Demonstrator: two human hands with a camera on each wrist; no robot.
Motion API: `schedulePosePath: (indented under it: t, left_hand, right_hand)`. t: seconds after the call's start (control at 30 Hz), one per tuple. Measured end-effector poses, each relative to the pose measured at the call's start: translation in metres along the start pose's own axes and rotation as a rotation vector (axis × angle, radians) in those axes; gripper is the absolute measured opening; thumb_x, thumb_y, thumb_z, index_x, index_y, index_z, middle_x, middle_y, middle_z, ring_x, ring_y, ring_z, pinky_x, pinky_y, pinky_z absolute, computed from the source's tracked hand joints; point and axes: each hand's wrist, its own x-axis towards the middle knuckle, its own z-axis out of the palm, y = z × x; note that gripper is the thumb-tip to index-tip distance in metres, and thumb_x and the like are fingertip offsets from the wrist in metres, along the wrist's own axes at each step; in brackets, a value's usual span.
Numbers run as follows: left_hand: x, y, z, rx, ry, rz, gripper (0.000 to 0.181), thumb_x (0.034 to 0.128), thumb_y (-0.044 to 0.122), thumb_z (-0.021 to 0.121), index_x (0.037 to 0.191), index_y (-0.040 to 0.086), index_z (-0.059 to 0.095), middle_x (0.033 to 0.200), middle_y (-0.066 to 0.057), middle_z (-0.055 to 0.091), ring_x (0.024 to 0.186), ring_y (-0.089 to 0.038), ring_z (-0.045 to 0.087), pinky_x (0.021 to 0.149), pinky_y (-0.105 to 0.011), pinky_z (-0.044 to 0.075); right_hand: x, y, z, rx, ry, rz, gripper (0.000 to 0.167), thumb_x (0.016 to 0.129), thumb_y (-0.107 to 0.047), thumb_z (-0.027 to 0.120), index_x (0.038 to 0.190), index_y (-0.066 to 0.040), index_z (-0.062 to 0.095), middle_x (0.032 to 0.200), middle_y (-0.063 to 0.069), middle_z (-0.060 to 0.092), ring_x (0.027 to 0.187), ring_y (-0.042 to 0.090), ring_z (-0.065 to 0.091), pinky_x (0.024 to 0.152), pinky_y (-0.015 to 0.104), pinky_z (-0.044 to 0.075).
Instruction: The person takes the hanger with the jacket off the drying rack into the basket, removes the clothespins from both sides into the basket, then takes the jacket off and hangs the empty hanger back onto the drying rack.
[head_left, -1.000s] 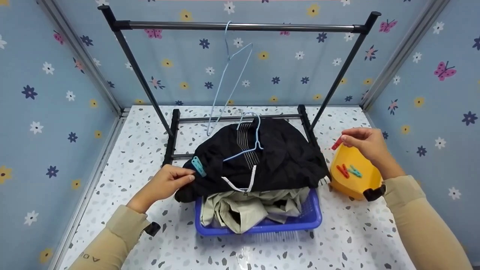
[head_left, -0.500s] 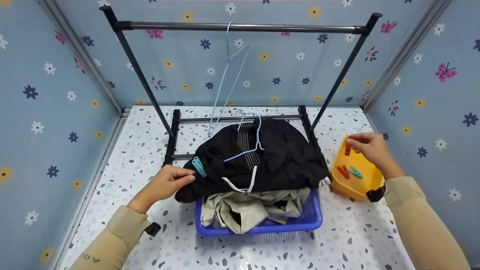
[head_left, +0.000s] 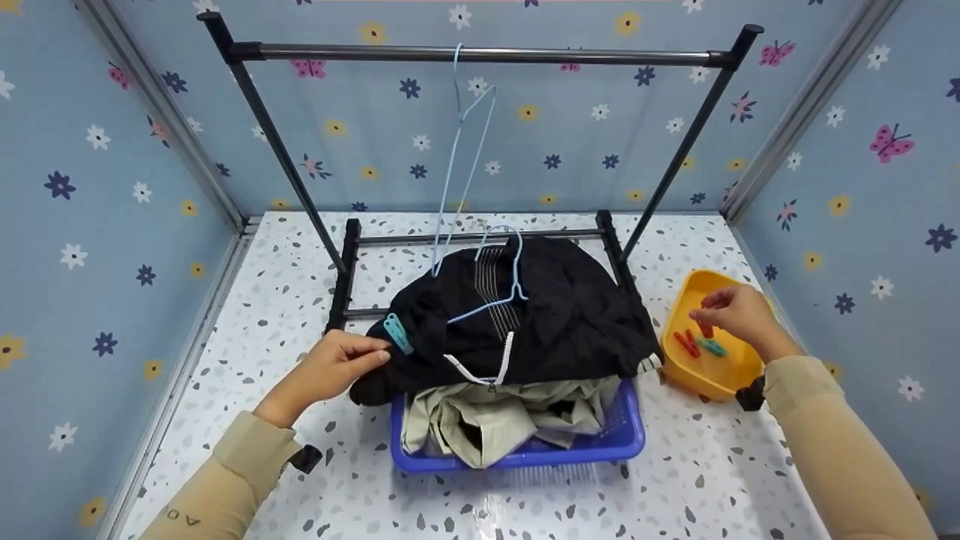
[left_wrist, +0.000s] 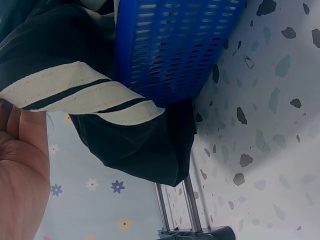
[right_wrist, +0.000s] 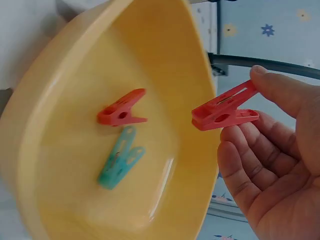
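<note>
A black garment (head_left: 585,322) with white drawstrings lies heaped over a blue basket (head_left: 525,461), with a light-blue hanger (head_left: 491,304) in it. My left hand (head_left: 326,367) pinches the garment's left edge between thumb and fingers, just below a teal clothespin (head_left: 397,334) on the cloth. White stripes (left_wrist: 65,85) on the cloth show in the left wrist view. Over a yellow basin (head_left: 679,371), my right hand (head_left: 750,319) holds a red clothespin (right_wrist: 225,107) between thumb and fingers. Another red clothespin (right_wrist: 120,111) and a teal-green clothespin (right_wrist: 119,160) lie inside.
A black rack stands behind, its top rail (head_left: 360,52) carrying a light-blue wire hanger (head_left: 456,82). Beige cloth (head_left: 491,427) fills the basket under the black garment. Flower-patterned walls close in the speckled table (head_left: 285,495) at the back and both sides.
My right hand has moved down and slightly right with the red clothespin, lower over the basin. The hanger on the rail has swung a little. My left hand stays put.
</note>
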Motion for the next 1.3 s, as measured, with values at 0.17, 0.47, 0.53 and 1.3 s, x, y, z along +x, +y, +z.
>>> schedulePosePath:
  t: [0.17,0.47,0.53,1.3]
  left_hand:
    - [-0.001,0.0,-0.001,-0.002,0.002,0.005,0.013,0.1025,0.001,0.071,0.102,0.002,0.084,0.087,-0.005,0.075,0.073,0.0,0.057,0.066,-0.018,0.046]
    - [0.0,0.002,-0.002,-0.018,-0.006,-0.006,0.014,0.1036,0.003,0.07,0.103,0.003,0.084,0.082,0.001,0.071,0.069,0.0,0.055,0.063,-0.018,0.044]
    - [0.0,0.002,-0.002,-0.016,-0.008,-0.007,0.014,0.1039,0.003,0.07,0.102,0.004,0.084,0.08,0.002,0.069,0.068,0.0,0.053,0.063,-0.019,0.043]
    - [0.001,0.003,-0.003,-0.056,-0.008,0.024,0.015,0.1044,0.001,0.068,0.103,0.002,0.083,0.082,-0.003,0.073,0.069,0.001,0.056,0.063,-0.017,0.046]
  right_hand:
    - [0.002,0.006,0.01,-0.097,-0.054,-0.032,0.046,0.097,-0.032,0.085,0.12,0.005,0.07,0.107,0.016,0.074,0.095,0.032,0.067,0.08,0.022,0.057]
    - [0.004,0.015,0.027,-0.139,-0.16,-0.075,0.028,0.095,-0.021,0.086,0.106,0.002,0.074,0.087,0.007,0.072,0.078,0.022,0.064,0.071,0.025,0.057]
    - [0.005,0.016,0.03,-0.146,-0.17,-0.08,0.026,0.095,-0.02,0.086,0.105,0.001,0.075,0.085,0.006,0.071,0.076,0.022,0.064,0.07,0.025,0.057]
    - [0.009,0.019,0.049,-0.216,-0.23,-0.024,0.024,0.097,-0.014,0.083,0.114,0.002,0.077,0.1,0.015,0.075,0.078,0.023,0.068,0.076,0.03,0.063]
